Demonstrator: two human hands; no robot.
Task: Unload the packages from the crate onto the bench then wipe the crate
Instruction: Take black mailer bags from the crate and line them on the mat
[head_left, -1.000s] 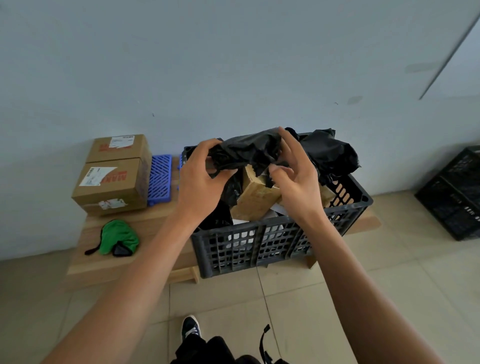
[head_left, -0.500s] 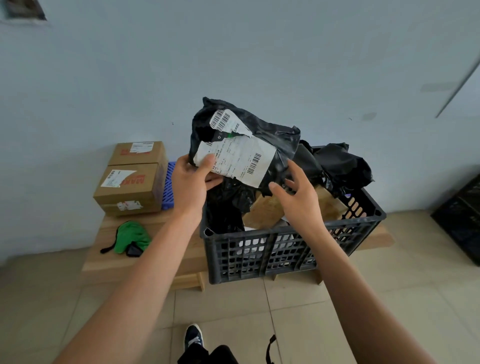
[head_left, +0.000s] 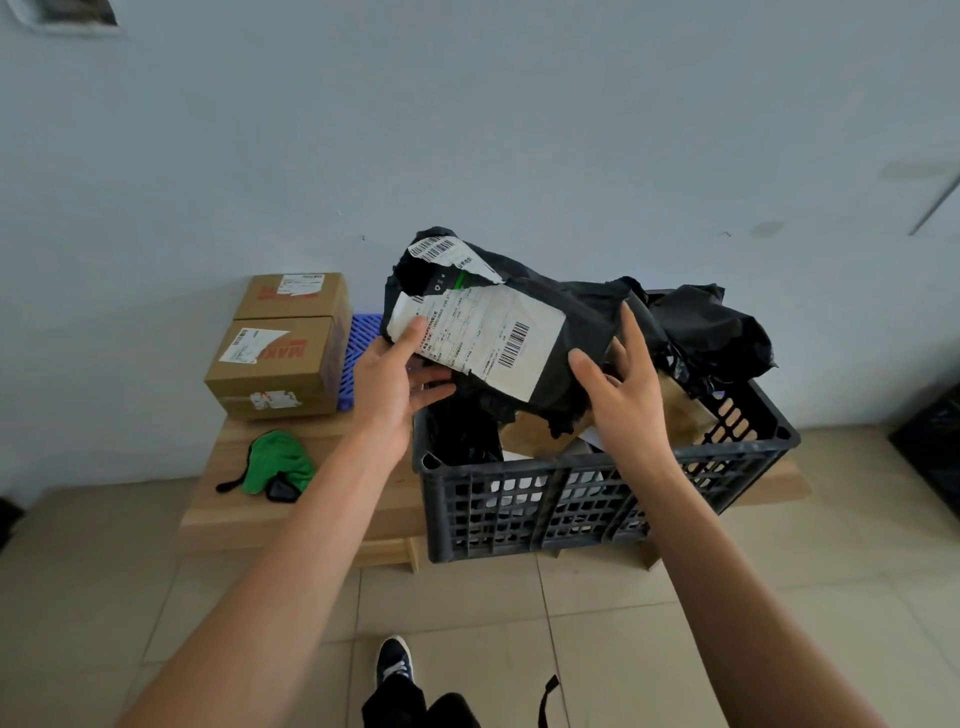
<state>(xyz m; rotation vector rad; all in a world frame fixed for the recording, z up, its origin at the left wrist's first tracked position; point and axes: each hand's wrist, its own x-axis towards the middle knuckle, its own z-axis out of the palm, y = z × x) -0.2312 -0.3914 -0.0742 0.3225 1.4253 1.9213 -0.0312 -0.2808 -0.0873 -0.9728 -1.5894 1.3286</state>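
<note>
A dark grey slatted crate (head_left: 571, 499) stands on the right part of a low wooden bench (head_left: 311, 519). Above the crate's left end I hold up a black plastic mailer package (head_left: 571, 317) with a torn white barcode label. My left hand (head_left: 395, 384) pinches its left end, thumb on the label and fingers underneath. My right hand (head_left: 618, 384) is at the package's right underside with its fingers straight. Still in the crate are another black bag (head_left: 711, 327), a brown cardboard package (head_left: 675, 410) and some white items behind the slats.
Two cardboard boxes (head_left: 275, 364) sit on the bench's left rear, with a blue plastic grid (head_left: 361, 338) beside them and a green cloth (head_left: 280, 462) in front. A black crate (head_left: 930, 447) stands on the tiled floor at right. The wall is close behind.
The black package came up out of the crate and now lies more level and further right. My right hand has shifted from its lower edge to its right underside.
</note>
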